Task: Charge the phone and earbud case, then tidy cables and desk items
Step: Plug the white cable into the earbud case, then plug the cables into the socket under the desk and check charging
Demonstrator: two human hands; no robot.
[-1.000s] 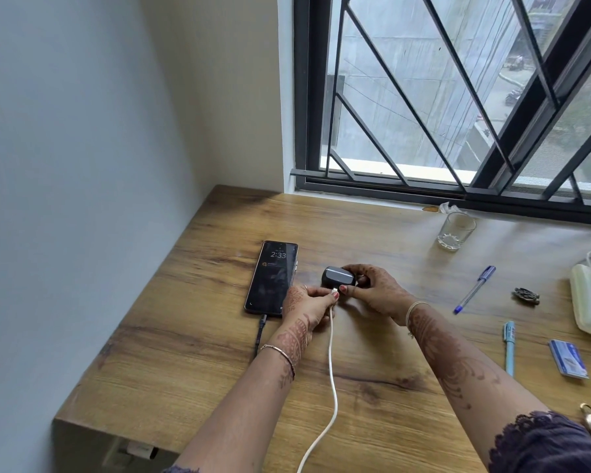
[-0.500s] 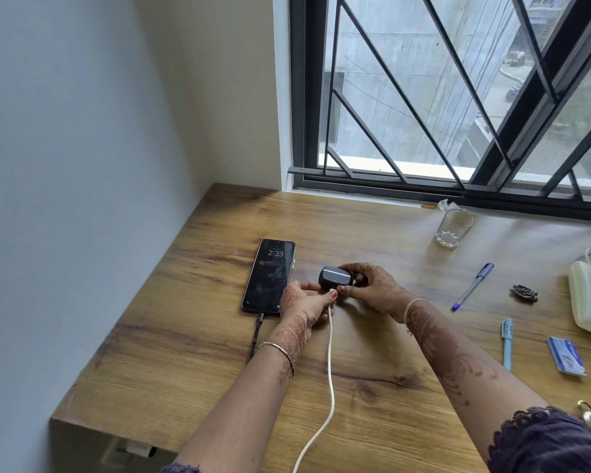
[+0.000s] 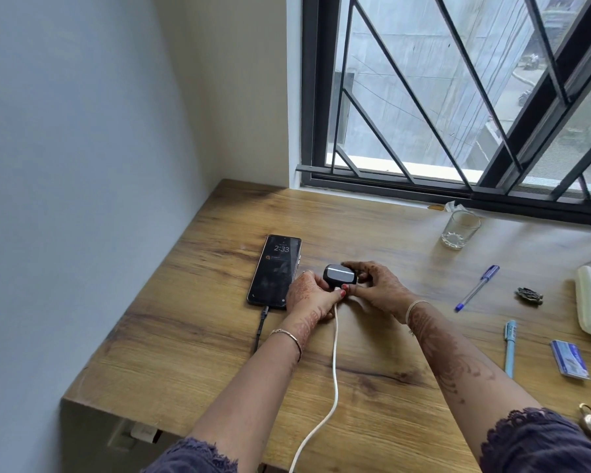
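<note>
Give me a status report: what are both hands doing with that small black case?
Left hand pinches white cable end against earbud case. Right hand holds the case. Phone lit, black cable attached. Nothing blocking.

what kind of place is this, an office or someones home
Likely a home desk, upper floor: a wooden desk in a wall corner under a barred window overlooking a street, with personal bits on it, a plugged-in phone, a drinking glass and pens.
</note>
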